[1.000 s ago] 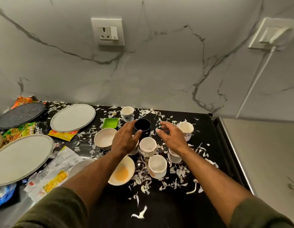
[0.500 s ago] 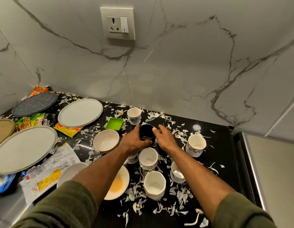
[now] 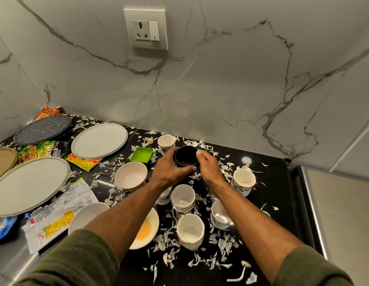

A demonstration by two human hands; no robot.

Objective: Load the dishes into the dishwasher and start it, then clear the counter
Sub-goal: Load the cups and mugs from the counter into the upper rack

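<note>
Left hand [image 3: 168,171] and right hand [image 3: 208,169] both grasp the black cup [image 3: 186,156], fingers curled around it, above the littered table [image 3: 268,182].

wall [image 3: 220,89]: grey-veined white marble | socket plate [image 3: 146,28]: on wall | countertop [image 3: 268,182]: black, glossy

Cups [image 3: 183,198] before bowl [image 3: 186,156] — plates [image 3: 99,140] left.

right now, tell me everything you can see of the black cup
The black cup is a small round cup, dark inside and out, upright with its mouth open upward. Some brownish residue shows at the bottom. It sits toward the back of the counter. The left hand and right hand curl round its sides; no handle shows.
</note>
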